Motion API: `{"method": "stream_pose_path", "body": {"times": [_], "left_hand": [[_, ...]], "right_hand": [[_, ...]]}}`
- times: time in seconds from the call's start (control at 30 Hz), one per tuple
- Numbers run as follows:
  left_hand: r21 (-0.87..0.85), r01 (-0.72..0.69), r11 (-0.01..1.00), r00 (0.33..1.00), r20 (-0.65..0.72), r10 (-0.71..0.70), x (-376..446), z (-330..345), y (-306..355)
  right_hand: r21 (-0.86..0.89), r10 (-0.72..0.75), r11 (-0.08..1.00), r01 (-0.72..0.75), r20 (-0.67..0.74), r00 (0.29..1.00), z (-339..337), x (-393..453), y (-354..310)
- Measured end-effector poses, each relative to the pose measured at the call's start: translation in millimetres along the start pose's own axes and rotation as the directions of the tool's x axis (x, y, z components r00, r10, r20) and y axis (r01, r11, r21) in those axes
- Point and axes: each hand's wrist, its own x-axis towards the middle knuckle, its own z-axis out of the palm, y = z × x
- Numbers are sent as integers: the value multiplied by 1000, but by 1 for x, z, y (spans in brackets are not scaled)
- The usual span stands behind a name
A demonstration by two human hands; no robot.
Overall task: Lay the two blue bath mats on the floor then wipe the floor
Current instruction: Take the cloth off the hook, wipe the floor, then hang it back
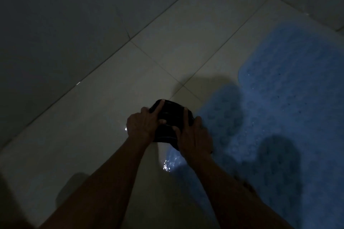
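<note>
Pressing a dark cloth (168, 117) onto the floor (93, 117).
Left hand (143, 123) and right hand (193, 135) spread flat; blue bath mat (279, 108) at three o'clock.

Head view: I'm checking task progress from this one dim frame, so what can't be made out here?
- Second blue mat: only one blue bath mat shows, cut off by the right and bottom edges.
- Dark cloth: its underside and the floor beneath are hidden by the cloth, left hand and right hand.
- Floor wetness: apart from a few glints, low light and shadows obscure it.
</note>
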Motion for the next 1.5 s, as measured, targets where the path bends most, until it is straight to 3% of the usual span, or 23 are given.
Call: {"method": "stream_pose_path", "body": {"times": [0.27, 0.57, 0.7, 0.8, 0.9, 1.0, 1.17, 1.5], "left_hand": [[39, -21, 999, 999, 44, 19, 48, -34, 42], [137, -27, 990, 994, 104, 12, 94, -73, 90], [158, -26, 987, 992, 125, 6, 110, -91, 108], [187, -39, 982, 992, 125, 16, 125, -100, 119], [184, -60, 981, 993, 110, 40, 140, -107, 127], [155, -78, 985, 992, 110, 61, 155, -113, 134], [135, -153, 979, 984, 111, 138, 182, -126, 145], [91, -264, 960, 963, 88, 256, 239, -152, 171]], "right_hand": [[144, 32, 989, -37, 38, 999, -32, 45, 34], [110, 67, 992, -63, -28, 997, -55, 95, 66], [162, 48, 985, -66, 111, 993, -76, 110, 82], [170, 82, 981, -97, 95, 992, -83, 122, 87], [137, 140, 982, -129, -75, 987, -86, 135, 90], [150, 136, 978, -143, 58, 989, -93, 147, 100], [259, 185, 947, -189, 40, 982, -110, 166, 115], [76, 290, 956, -285, -63, 955, -140, 205, 134]]}}
